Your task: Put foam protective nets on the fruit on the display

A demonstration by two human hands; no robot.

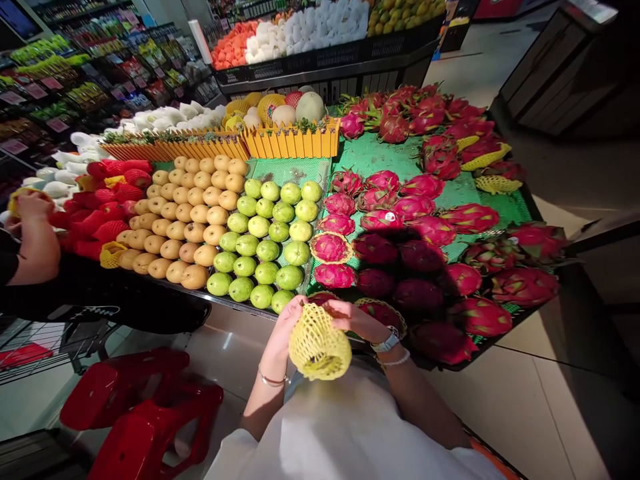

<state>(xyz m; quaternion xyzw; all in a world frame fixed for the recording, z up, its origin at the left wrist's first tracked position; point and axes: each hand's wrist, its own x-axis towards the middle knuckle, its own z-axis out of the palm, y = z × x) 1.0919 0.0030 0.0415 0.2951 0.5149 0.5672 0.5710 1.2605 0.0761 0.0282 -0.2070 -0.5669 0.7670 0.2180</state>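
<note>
Left hand point(286, 323) and right hand point(354, 316) pinch a yellow foam net point(316, 339) between fingers, and the white sticker point(390, 217) on one dragon fruit point(373, 220) is illegible.

Foam net point(311, 333) before guavas point(268, 250), dragon fruit point(415, 207) to their right, pears point(183, 213) left, melons point(285, 116) behind

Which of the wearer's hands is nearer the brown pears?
Left. The left hand, at the yellow net, is right of the brown pears and closer to the wearer; the right hand, at the net's other side, is farther right.
</note>
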